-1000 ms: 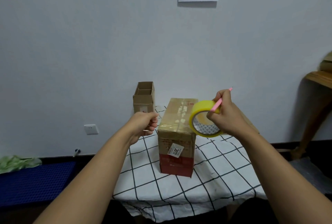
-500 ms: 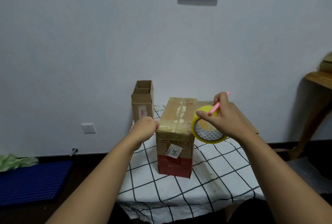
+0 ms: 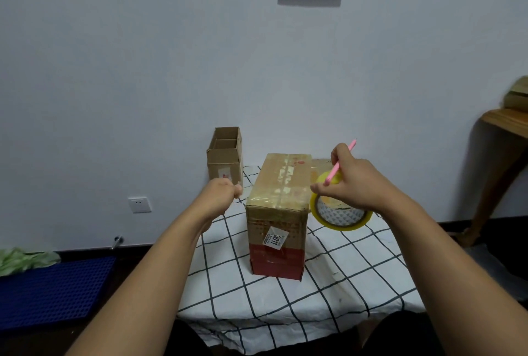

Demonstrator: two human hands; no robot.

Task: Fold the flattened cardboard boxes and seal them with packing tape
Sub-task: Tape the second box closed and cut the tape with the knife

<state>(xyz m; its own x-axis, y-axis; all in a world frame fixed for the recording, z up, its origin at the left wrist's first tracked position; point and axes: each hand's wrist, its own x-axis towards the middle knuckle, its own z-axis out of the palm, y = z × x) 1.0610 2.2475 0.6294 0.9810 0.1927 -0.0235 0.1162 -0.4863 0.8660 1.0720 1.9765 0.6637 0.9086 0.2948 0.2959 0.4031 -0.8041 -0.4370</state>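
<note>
A folded cardboard box (image 3: 278, 210) stands on the checked tablecloth (image 3: 328, 278), its top flaps closed with clear tape across them and a white label on its front. My right hand (image 3: 351, 181) hovers just right of the box top, holding a yellow tape roll (image 3: 340, 213) and a pink pen-like cutter (image 3: 340, 164) together. My left hand (image 3: 221, 194) is a closed fist just left of the box's top front corner; a thin tape end may be pinched in it, too faint to confirm. A flattened box (image 3: 321, 165) lies behind the roll.
A smaller open cardboard box (image 3: 225, 155) stands at the table's back left against the wall. A blue mat (image 3: 54, 290) and green cloth (image 3: 23, 258) lie on the floor at left. A wooden table (image 3: 505, 127) stands at the right.
My right hand has lowered the tape roll beside the box's right top edge. My left fist moved slightly closer to the box corner.
</note>
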